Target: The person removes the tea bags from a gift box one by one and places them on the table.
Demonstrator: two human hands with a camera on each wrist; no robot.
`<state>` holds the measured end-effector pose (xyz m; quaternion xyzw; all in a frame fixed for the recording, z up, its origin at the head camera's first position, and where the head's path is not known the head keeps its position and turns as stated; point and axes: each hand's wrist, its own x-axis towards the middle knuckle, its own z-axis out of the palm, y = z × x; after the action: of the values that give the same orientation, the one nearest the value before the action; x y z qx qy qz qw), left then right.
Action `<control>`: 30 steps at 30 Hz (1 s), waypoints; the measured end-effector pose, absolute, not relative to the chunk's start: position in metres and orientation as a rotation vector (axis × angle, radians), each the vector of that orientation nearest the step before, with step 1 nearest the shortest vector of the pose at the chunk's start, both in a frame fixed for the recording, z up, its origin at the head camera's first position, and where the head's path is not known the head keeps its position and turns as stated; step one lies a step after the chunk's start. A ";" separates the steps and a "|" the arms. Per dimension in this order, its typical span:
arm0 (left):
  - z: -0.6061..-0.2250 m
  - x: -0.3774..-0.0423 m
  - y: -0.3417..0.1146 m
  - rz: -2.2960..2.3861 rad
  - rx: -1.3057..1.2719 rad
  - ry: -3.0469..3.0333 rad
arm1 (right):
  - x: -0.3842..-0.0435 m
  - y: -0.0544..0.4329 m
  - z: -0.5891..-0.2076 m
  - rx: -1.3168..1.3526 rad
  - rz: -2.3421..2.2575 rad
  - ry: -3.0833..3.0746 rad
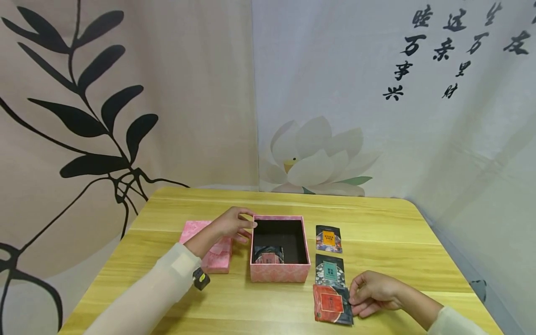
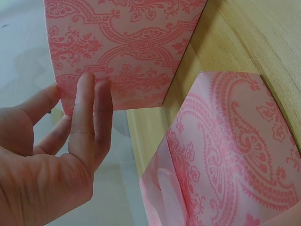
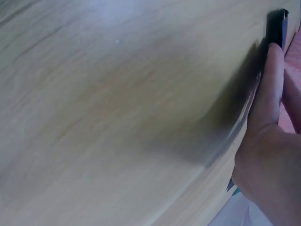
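Observation:
A pink patterned box [image 1: 279,273] with a black inside stands on the table. One dark sachet [image 1: 268,255] lies in its near left part. My left hand [image 1: 235,224] is at the box's left side, fingertips resting on the patterned wall [image 2: 127,52] and on the rim. To the right, my right hand [image 1: 374,294] pinches the right edge of a red sachet [image 1: 331,302] between thumb and fingers. That sachet overlaps the lower end of a black sachet with a green label [image 1: 330,271]. In the right wrist view, the hand [image 3: 270,141] hides most of the sachet.
A pink lid [image 1: 217,261] with a ribbon lies left of the box, partly under my left forearm. Farther back on the right lies a black sachet with an orange label [image 1: 328,238]. The wooden table [image 1: 368,218] ends at a printed curtain.

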<state>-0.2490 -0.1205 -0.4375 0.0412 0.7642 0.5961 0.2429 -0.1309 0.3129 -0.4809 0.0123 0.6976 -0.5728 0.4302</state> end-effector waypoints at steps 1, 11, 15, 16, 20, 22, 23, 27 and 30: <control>-0.437 -0.249 -0.121 1.625 0.113 2.090 | -0.131 0.313 -0.481 0.030 -1.428 1.740; -0.435 -0.247 -0.121 1.619 0.100 2.086 | -0.132 0.319 -0.480 -0.022 -1.426 1.721; -0.435 -0.247 -0.121 1.623 0.104 2.084 | -0.132 0.319 -0.479 -0.041 -1.419 1.716; -0.435 -0.247 -0.121 1.622 0.105 2.085 | -0.132 0.319 -0.479 -0.044 -1.416 1.713; -0.434 -0.247 -0.121 1.614 0.112 2.095 | -0.133 0.321 -0.476 -0.055 -1.413 1.688; -0.434 -0.246 -0.121 1.615 0.115 2.097 | -0.134 0.322 -0.475 -0.060 -1.418 1.674; -0.434 -0.246 -0.121 1.616 0.115 2.098 | -0.135 0.322 -0.473 -0.061 -1.421 1.664; -0.434 -0.246 -0.121 1.616 0.126 2.104 | -0.140 0.323 -0.468 -0.071 -1.443 1.627; -0.434 -0.245 -0.121 1.612 0.131 2.108 | -0.144 0.324 -0.464 -0.085 -1.464 1.581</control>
<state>-0.2455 -0.1210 -0.4342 0.0479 0.7703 0.5890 0.2398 -0.1439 0.3240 -0.4640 -0.0346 0.6462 -0.5981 0.4728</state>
